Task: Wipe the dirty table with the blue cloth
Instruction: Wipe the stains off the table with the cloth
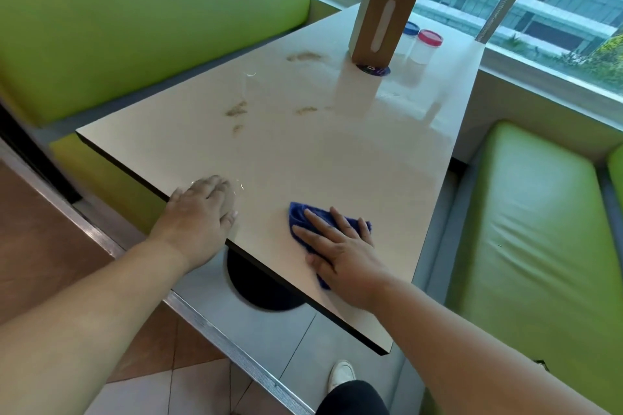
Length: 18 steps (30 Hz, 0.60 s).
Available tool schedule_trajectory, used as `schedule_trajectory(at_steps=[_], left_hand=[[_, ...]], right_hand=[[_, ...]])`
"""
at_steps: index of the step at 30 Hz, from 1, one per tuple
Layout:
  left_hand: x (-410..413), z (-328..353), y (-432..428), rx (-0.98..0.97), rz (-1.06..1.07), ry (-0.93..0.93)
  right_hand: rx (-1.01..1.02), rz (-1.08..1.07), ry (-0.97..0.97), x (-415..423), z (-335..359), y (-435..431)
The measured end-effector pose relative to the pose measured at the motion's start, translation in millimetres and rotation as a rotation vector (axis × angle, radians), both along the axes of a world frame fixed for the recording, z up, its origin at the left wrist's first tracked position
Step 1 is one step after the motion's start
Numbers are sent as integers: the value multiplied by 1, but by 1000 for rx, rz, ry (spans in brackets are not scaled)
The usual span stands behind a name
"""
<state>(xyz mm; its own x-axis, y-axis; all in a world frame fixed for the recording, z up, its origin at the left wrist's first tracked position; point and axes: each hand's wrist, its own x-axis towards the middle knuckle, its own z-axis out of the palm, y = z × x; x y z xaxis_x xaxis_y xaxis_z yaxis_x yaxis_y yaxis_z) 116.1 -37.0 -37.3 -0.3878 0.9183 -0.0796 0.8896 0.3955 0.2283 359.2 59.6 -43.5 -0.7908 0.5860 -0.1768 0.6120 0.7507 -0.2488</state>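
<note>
A pale glossy table [337,158] runs away from me toward a window. Brownish dirt smears [237,109] lie on its middle and far left part, with another smear [303,56] further back. The blue cloth [298,217] lies crumpled near the front edge. My right hand [340,246] presses flat on it with spread, straight fingers. My left hand [199,212] rests flat on the table's front left edge, holding nothing, beside a few water droplets.
A brown tissue box [381,20] stands upright at the far end, with two white jars, blue-lidded [409,31] and red-lidded [425,45], behind it. Green padded benches flank the table on the left [135,20] and right [526,232]. The table's dark round base [259,286] shows below.
</note>
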Motion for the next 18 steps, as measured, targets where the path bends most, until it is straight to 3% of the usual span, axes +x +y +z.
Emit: schedule_trajectory(at_steps=[6,10,14,18], left_hand=[[-54,13,-1,-15,214,-37],[-68,16,1,-120,181,-26],[-70,18,0,-114,142,33],[-71,15,-5,-80,111,54]], right_hand=[[-9,-125,-24,-20,1,27],[-15,-61,-22,-71,1,21],[-20,77,48,-68,2,14],[-30,-44,20,-87,3,37]])
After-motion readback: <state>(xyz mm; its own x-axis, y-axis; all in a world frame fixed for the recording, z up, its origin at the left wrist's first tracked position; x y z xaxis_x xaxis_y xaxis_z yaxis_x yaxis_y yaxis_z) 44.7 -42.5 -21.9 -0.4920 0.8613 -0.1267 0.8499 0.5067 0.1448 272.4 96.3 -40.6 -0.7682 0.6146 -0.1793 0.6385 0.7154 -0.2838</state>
